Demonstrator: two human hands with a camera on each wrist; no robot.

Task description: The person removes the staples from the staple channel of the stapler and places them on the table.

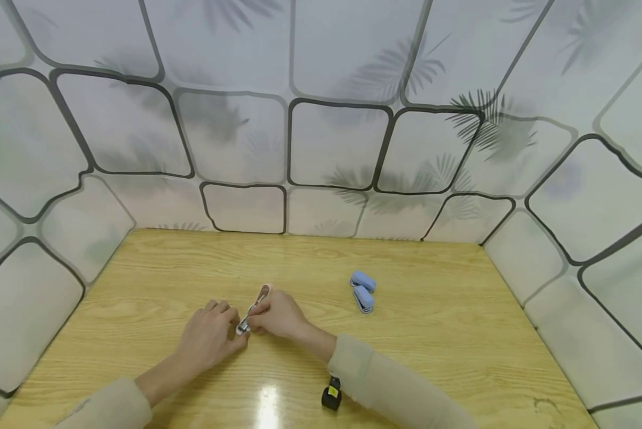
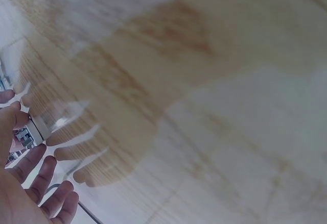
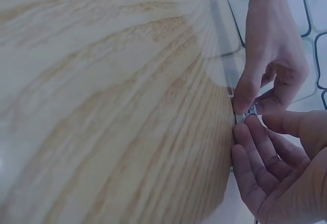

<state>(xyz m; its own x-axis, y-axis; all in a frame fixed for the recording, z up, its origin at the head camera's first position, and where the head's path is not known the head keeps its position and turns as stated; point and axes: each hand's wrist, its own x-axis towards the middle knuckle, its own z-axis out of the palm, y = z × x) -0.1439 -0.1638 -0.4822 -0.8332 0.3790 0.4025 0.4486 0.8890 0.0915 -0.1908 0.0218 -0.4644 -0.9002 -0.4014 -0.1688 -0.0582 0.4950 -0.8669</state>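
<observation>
Between the two hands, low over the wooden table, is a small pale stapler (image 1: pixel 264 290), its metal parts exposed. My left hand (image 1: pixel 205 336) holds the near end of it between thumb and fingers. Reaching in from the right, my right hand (image 1: pixel 280 316) pinches at the metal part with thumb and forefinger. The right wrist view shows both sets of fingertips crowded around the metal piece (image 3: pixel 251 110). In the left wrist view the stapler's pale end (image 2: pixel 38 131) shows by the fingertips. Fingers hide much of its middle.
Two blue mini staplers (image 1: pixel 362 281) lie close together to the right of the hands. Near the right sleeve is a small black object with a yellow label (image 1: pixel 332 394). Patterned fabric walls (image 1: pixel 326 143) enclose the wooden table (image 1: pixel 433 345) at the back and sides.
</observation>
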